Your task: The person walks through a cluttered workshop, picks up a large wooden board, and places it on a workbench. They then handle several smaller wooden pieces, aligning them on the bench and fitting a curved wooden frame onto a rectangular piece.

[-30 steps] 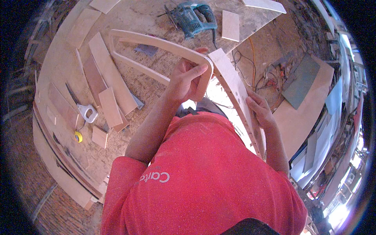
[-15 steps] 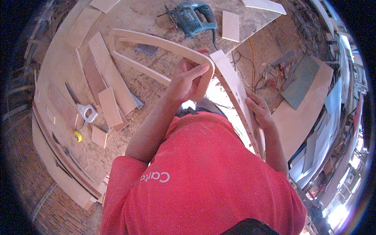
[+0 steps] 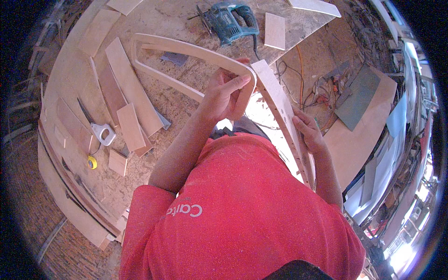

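Note:
A rounded plywood frame [image 3: 186, 48], long and looped, is gripped near its curved right end by my left hand [image 3: 224, 91]. The thumb lies on its outer corner and the fingers wrap behind it. My right hand [image 3: 308, 130] grips the edge of a long wooden board [image 3: 275, 98] with a row of small dark marks along its side. The board slants from beside the frame's curved end down toward my right forearm. Its upper end meets or nearly touches the frame; I cannot tell which. Some fingers of each hand are hidden behind the wood.
On the worktable [image 3: 172, 112] lie a teal jigsaw [image 3: 228, 23], a white-handled handsaw [image 3: 103, 133], a yellow tape measure [image 3: 92, 162] and several plywood strips [image 3: 133, 88]. Tangled cables [image 3: 322, 91] and a dark green sheet [image 3: 358, 98] lie to the right.

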A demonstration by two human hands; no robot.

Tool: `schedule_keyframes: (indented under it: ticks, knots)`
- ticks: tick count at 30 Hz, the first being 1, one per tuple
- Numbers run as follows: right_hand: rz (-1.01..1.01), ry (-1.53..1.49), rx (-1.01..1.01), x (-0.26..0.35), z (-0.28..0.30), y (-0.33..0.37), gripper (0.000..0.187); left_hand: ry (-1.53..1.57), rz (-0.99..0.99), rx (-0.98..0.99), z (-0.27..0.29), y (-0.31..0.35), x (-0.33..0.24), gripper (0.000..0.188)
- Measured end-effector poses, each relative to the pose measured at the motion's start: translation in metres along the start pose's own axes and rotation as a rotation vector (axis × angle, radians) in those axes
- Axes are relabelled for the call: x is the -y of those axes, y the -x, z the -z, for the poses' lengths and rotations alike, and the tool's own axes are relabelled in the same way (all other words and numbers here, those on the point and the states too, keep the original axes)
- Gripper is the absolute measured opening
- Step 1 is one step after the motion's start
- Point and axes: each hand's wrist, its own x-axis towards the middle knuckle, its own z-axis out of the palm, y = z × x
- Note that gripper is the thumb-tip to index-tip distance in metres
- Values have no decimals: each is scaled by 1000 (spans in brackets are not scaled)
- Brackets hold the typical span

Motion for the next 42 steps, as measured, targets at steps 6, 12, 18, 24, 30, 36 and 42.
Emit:
schedule_keyframes:
  ticks: [6,12,18,24,30,36,42]
  knots:
    - [-31,39,-65,-6,1,-1,52,-90,-7,-30,-2,0,-2,50]
    - [-16,104,-42,-16,9,-6,58,-55,1,-22,0,1,1,52]
    - [47,0,4,-11,2,-2,51,-16,6,-15,6,0,5,55]
    - [21,-116,64,0,-2,0,61,32,17,42,3,-1,1,58]
    - [30,-87,35,-4,0,-2,62,-11,24,67,7,-5,5,62]
    - [44,-50,43,1,0,-3,64,12,56,104,2,-5,0,64]
    - [96,-31,5,-12,5,-9,64,-3,70,96,7,-12,7,71]
